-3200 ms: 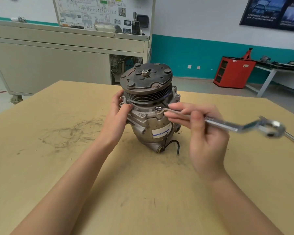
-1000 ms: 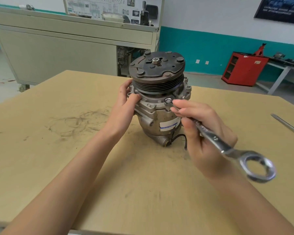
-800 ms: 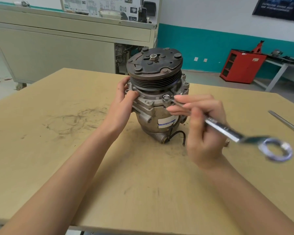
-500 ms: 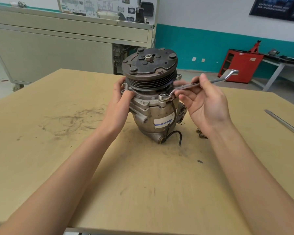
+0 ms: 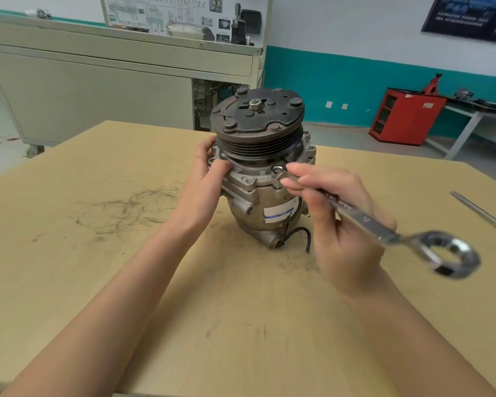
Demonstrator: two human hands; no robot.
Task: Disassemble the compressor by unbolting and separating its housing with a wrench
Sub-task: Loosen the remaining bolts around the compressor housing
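wrench [image 5: 367, 222] swung back — in right hand [image 5: 347, 242] | left hand [image 5: 202, 183] holds compressor [image 5: 265, 197]

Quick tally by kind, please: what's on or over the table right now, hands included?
Compressor: 1
Wrench: 1
Metal bar: 1
Hands: 2, left hand and right hand
Total: 5

teal-banded wall [image 5: 341, 81], red cabinet [image 5: 404, 116]
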